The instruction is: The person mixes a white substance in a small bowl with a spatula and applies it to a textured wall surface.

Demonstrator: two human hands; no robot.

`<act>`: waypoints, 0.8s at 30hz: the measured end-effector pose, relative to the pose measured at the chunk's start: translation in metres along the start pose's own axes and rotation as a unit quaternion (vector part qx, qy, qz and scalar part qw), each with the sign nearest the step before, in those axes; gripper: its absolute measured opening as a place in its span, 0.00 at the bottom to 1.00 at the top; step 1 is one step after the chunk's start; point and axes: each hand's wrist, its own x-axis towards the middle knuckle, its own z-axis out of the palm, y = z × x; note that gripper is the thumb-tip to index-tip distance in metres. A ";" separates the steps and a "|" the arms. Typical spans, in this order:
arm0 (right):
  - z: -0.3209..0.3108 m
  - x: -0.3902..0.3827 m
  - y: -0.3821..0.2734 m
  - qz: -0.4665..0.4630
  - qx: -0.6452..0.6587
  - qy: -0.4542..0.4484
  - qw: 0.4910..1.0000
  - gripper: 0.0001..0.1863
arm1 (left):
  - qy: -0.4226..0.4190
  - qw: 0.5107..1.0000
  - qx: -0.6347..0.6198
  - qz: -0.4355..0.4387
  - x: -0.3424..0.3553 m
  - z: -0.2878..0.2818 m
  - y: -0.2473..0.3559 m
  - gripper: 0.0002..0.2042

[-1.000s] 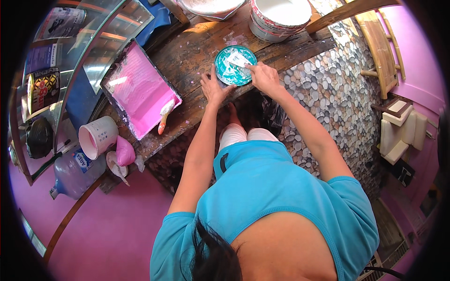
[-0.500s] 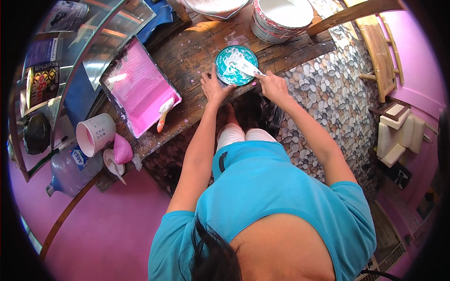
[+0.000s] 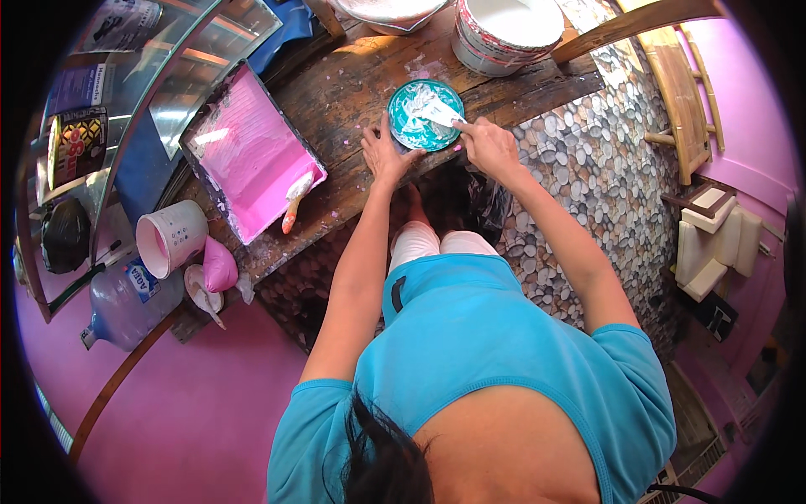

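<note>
A round teal lid (image 3: 403, 139) smeared with white paste lies on the wooden tabletop near its front edge. My left hand (image 3: 385, 156) is around its lower left, the thumb along the near rim and a finger up the left side. In my right hand (image 3: 490, 146), a white scraper (image 3: 438, 112) is pinched by its handle end, at the right rim. Its flat blade lies over the paste inside the lid. To the left is a paint tray (image 3: 252, 155) of pink paint, with an orange-handled brush (image 3: 294, 202) on its near corner.
A white bucket (image 3: 504, 59) and a basin (image 3: 390, 18) stand at the back of the table (image 3: 340, 109). At left are a pale bucket (image 3: 171, 238), a pink bag (image 3: 220, 265), a large clear water bottle (image 3: 126, 315) and a glass cabinet. A bamboo bench (image 3: 676, 105) stands at right.
My right hand has shifted slightly up, closer over the rim, and the scraper's blade has turned and moved a little within the paste. My left hand keeps its place on the lid.
</note>
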 end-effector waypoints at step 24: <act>0.018 -0.001 -0.001 0.012 -0.032 -0.023 0.999 0.15 | -0.002 1.000 0.003 0.001 0.003 0.000 0.001 0.58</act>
